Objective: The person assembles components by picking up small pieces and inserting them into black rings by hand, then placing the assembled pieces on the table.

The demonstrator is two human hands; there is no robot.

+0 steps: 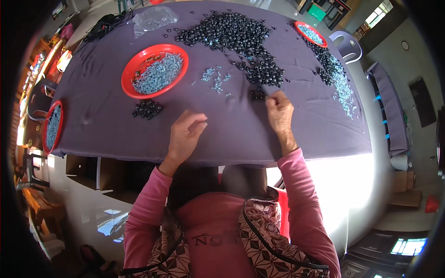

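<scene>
both forearms are coming up from the lower edge in pink sleeves, elbows spread wide and wrists bare. the left hand (184, 134) is hovering palm-down with its fingers curled loosely inward and the thumb tucked near the fingertips, as if pinching; whether anything sits between them cannot be told. the right hand (279, 113) is reaching farther forward, back of the hand facing up, its fingers bunched together and pointing away from the body.

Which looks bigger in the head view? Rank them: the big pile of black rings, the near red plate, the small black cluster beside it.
1. Big pile of black rings.
2. Near red plate with bluish-silver bits.
3. Small black cluster.
The pile lies farther from the camera, so its lead is, if anything, understated.
</scene>
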